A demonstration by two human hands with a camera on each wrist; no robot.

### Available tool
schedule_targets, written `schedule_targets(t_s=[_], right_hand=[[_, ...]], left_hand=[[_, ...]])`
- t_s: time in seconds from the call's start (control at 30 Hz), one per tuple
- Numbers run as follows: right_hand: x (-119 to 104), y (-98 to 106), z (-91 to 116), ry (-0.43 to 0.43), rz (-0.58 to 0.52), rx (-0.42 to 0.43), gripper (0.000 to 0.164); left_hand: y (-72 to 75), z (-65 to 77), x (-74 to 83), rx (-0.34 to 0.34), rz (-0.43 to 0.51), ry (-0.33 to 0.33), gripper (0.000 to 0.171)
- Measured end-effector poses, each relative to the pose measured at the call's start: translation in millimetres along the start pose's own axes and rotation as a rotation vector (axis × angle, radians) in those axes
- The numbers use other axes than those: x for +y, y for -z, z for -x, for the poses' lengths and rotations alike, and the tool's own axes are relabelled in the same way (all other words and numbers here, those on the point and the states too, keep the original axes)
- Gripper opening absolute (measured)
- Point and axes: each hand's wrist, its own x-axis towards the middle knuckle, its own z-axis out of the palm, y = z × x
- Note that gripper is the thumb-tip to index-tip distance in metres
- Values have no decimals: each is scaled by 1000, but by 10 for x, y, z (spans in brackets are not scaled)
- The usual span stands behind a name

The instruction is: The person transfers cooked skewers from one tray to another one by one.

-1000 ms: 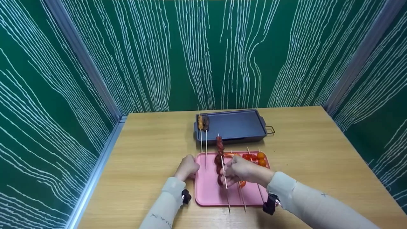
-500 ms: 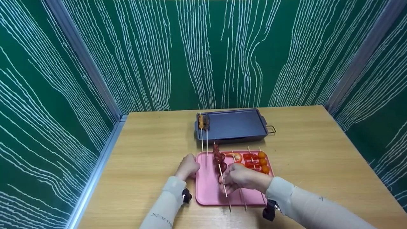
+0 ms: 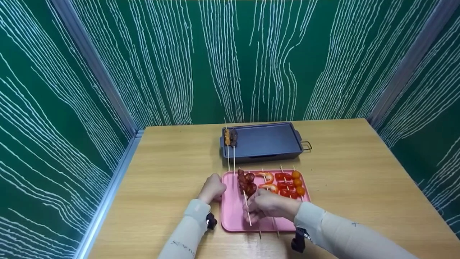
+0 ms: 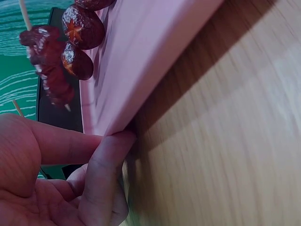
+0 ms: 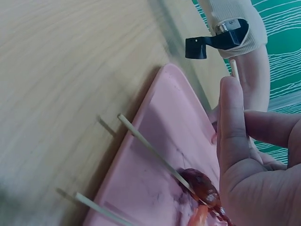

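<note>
A pink tray (image 3: pixel 231 217) lies on the table, its left rim pinched between thumb and finger of my left hand (image 3: pixel 212 187). My right hand (image 3: pixel 264 205) holds a skewer of dark red meat chunks (image 3: pixel 242 181) by its bare stick, over the tray's left part. In the left wrist view the meat (image 4: pixel 52 75) hangs beside a skewer of star-cut mushrooms (image 4: pixel 83 29). Thumb and fingers of the right hand (image 5: pixel 256 150) pinch the stick (image 5: pixel 234 68) in the right wrist view. To its right on the tray lie a shrimp skewer (image 3: pixel 266 177) and a red pepper skewer (image 3: pixel 284 184).
A dark grill pan (image 3: pixel 266 140) with a wire handle (image 3: pixel 306 146) stands behind the tray. Two skewers, one with golden pieces (image 3: pixel 226 137) and one dark (image 3: pixel 234 138), lie at its left side, sticks jutting forward. Orange balls on a skewer (image 3: pixel 297 182) lie at the tray's right.
My right hand has brought the meat skewer nearer and slightly left, from near the pan's front edge down over the tray, beside the mushrooms. The left hand stays at the rim.
</note>
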Motion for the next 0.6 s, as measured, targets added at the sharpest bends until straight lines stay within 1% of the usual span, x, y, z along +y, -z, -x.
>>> schedule_targets(t_s=[0.3, 0.4, 0.43, 0.47, 0.6], right_hand=[[163, -70, -73, -13, -14, 35, 13], [207, -91, -85, -22, -11, 48, 11], [219, -100, -87, -21, -8, 54, 10], [233, -108, -91, -18, -3, 56, 10], [251, -141, -95, -12, 5, 64, 13]], left_hand=[[17, 52, 61, 0, 16, 28, 27], [36, 91, 101, -2, 26, 21, 26], [54, 124, 139, -4, 33, 25, 26], [57, 138, 143, -2, 36, 14, 25], [131, 331, 313, 2, 59, -3, 27]])
